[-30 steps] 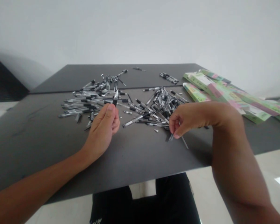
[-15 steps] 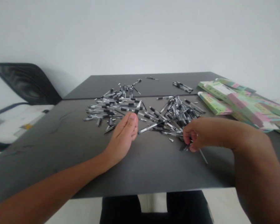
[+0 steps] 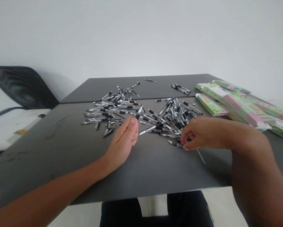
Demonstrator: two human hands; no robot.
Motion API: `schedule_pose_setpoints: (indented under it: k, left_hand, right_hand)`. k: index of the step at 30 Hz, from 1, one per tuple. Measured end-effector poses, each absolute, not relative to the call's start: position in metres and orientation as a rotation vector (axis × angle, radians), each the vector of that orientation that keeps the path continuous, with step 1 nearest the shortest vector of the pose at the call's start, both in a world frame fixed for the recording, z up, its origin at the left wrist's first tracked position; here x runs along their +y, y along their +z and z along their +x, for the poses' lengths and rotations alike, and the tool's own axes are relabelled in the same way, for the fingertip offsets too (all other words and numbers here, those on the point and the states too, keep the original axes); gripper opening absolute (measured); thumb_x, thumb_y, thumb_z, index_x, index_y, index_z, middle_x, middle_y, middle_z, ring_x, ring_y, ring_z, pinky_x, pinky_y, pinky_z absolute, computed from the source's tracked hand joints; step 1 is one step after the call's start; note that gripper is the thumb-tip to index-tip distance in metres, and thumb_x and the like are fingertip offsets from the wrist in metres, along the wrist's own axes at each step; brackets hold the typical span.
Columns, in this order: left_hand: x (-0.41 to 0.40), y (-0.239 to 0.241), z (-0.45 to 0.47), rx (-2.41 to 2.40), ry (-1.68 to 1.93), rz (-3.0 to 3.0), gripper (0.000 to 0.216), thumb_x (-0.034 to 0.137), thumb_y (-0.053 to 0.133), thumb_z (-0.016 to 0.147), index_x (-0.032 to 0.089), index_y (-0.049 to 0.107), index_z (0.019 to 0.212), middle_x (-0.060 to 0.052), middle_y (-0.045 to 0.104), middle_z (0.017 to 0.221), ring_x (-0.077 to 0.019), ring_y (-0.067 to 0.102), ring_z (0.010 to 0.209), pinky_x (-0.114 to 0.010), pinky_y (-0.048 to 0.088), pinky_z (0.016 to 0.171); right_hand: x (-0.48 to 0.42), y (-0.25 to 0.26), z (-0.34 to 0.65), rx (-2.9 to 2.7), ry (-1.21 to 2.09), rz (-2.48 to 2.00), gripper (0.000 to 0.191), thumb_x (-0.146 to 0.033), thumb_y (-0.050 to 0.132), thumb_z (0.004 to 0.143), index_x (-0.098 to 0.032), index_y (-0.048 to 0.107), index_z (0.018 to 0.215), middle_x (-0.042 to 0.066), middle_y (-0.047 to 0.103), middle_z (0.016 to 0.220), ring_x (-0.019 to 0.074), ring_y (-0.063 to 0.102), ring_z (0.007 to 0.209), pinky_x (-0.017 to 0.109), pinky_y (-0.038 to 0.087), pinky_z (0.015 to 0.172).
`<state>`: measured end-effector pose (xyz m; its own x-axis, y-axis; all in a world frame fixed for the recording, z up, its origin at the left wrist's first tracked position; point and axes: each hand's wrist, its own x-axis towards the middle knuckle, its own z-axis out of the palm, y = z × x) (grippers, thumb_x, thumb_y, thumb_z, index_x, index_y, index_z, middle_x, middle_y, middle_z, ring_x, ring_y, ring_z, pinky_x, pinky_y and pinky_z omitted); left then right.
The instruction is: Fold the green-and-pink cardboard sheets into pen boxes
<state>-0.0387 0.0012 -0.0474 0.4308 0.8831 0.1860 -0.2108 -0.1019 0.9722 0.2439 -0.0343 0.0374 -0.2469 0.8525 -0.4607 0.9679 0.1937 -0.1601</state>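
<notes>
My left hand is closed around a pen, its clear cone tip and black grip pointing up past the thumb. At the near edge of the right-hand pile of pens, my right hand is bent down with its fingers pinched on a dark pen part, mostly hidden by the hand. A small clear pen tip lies just left of those fingers. From beneath the right hand a thin rod, like a refill, sticks out toward me. Another spread of pens lies beyond my left hand.
Green and pink pen boxes are heaped at the right of the dark table. A small bundle of pens lies farther back, beyond the table seam. A black mesh chair stands at the left, and a white wall is behind.
The view has shifted slightly. My right hand has moved a little left, bringing the dark pen part close to the loose clear tip. My left hand still grips its pen.
</notes>
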Motion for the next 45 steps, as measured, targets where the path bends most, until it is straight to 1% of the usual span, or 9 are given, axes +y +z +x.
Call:
schedule_pose_setpoints:
  k: [5,10,13,15,18,21,29,38,45]
  left_hand:
    - [-0.002,-0.045,-0.037,0.657,1.032,1.375,0.051,0.063,0.061,0.106,0.022,0.048,0.079,0.009,0.033,0.064,-0.0071,0.023,0.051,-0.019,0.021,0.045]
    - [-0.009,-0.044,-0.039,0.635,0.988,1.451,0.052,0.062,0.058,0.108,0.022,0.045,0.077,0.009,0.031,0.064,-0.0084,0.023,0.052,-0.021,0.021,0.047]
    - [-0.011,-0.047,-0.044,0.675,0.933,1.555,0.05,0.06,0.054,0.111,0.022,0.046,0.078,0.007,0.034,0.065,-0.0099,0.028,0.055,-0.023,0.023,0.05]
    - [-0.012,-0.05,-0.048,0.705,0.905,1.629,0.05,0.06,0.051,0.112,0.022,0.048,0.079,0.006,0.036,0.066,-0.0109,0.03,0.057,-0.024,0.024,0.051]
    - [-0.012,-0.053,-0.051,0.715,0.884,1.728,0.049,0.06,0.048,0.112,0.022,0.053,0.082,0.006,0.036,0.067,-0.0113,0.03,0.057,-0.026,0.023,0.051]
    - [-0.013,-0.049,-0.053,0.694,0.873,1.792,0.049,0.059,0.046,0.114,0.021,0.06,0.087,0.006,0.036,0.066,-0.0108,0.029,0.056,-0.026,0.023,0.051]
    - [-0.018,-0.034,-0.053,0.709,0.872,1.901,0.051,0.059,0.049,0.112,0.019,0.072,0.091,0.007,0.039,0.06,-0.0106,0.037,0.054,-0.026,0.027,0.053]
    - [-0.016,-0.031,-0.051,0.792,0.914,1.951,0.049,0.055,0.051,0.111,0.019,0.081,0.095,0.006,0.042,0.057,-0.0108,0.039,0.052,-0.025,0.029,0.051]
    - [-0.014,-0.026,-0.049,0.845,0.878,2.006,0.046,0.05,0.053,0.109,0.02,0.083,0.093,0.006,0.044,0.055,-0.0106,0.041,0.051,-0.025,0.029,0.051]
  right_hand:
    - [-0.038,0.05,0.253,2.37,-0.707,1.805,0.023,-0.043,0.076,0.084,-0.033,0.089,0.101,-0.001,0.081,0.083,0.0202,0.074,0.072,0.028,0.048,0.062]
    - [-0.041,0.063,0.246,2.691,-0.791,1.971,0.015,-0.037,0.078,0.084,-0.025,0.081,0.092,0.001,0.08,0.086,0.0166,0.068,0.071,0.029,0.05,0.066]
    - [-0.036,0.058,0.238,2.882,-1.016,2.087,0.023,-0.042,0.082,0.083,-0.021,0.077,0.092,0.004,0.08,0.089,0.0173,0.068,0.076,0.029,0.052,0.067]
    - [-0.032,0.051,0.233,2.935,-1.278,2.11,0.027,-0.044,0.083,0.083,-0.021,0.074,0.094,0.004,0.079,0.085,0.0168,0.07,0.073,0.027,0.052,0.06]
    - [-0.027,0.043,0.226,2.899,-1.67,2.09,0.03,-0.04,0.089,0.08,-0.022,0.069,0.093,0.0,0.076,0.073,0.0137,0.067,0.058,0.022,0.044,0.042]
    - [-0.025,0.038,0.222,2.934,-1.832,1.977,0.032,-0.035,0.096,0.075,-0.021,0.069,0.087,-0.004,0.069,0.059,0.0095,0.058,0.046,0.018,0.037,0.035]
    - [-0.024,0.036,0.223,3.005,-1.792,1.913,0.029,-0.036,0.098,0.076,-0.019,0.08,0.091,-0.004,0.067,0.055,0.0074,0.051,0.041,0.017,0.037,0.033]
    - [-0.026,0.04,0.227,3.108,-1.511,1.931,0.026,-0.044,0.09,0.086,-0.02,0.081,0.093,-0.006,0.059,0.055,0.0056,0.044,0.04,0.019,0.031,0.034]
    - [-0.028,0.042,0.226,2.992,-1.48,1.923,0.023,-0.043,0.086,0.089,-0.022,0.082,0.098,-0.006,0.058,0.056,0.0061,0.045,0.044,0.02,0.034,0.038]
